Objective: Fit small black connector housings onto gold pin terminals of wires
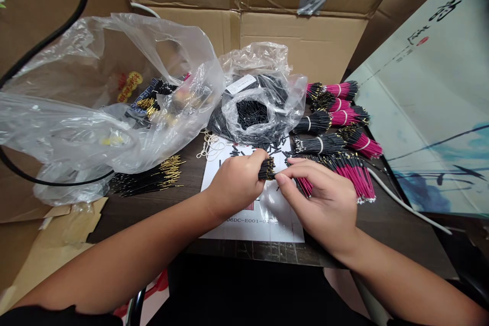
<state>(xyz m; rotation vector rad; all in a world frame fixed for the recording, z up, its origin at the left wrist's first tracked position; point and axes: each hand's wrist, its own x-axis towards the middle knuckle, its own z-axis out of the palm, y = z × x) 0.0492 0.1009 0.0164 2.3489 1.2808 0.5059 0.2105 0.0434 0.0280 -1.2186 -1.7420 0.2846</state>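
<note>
My left hand [239,183] is wrapped round a bundle of thin black wires [267,169], whose dark and gold ends stick out toward the right. At those ends my right hand [324,198] pinches with thumb and forefinger; what sits between the fingertips is too small to make out. Both hands are above a printed white sheet [229,229]. Just beyond them, short black tubes [239,151] lie scattered on the sheet. An opened clear plastic bag [280,104] full of the same small black tubes [252,114] stands behind.
Tied bundles of black and magenta wires [342,114] lie at the right. Gold-tipped black wires [148,175] spread on the left, below a large clear plastic bag [175,127]. Pale rubber bands [209,145] rest near the sheet. Cardboard [301,41] walls the back; a white cable [408,204] runs right.
</note>
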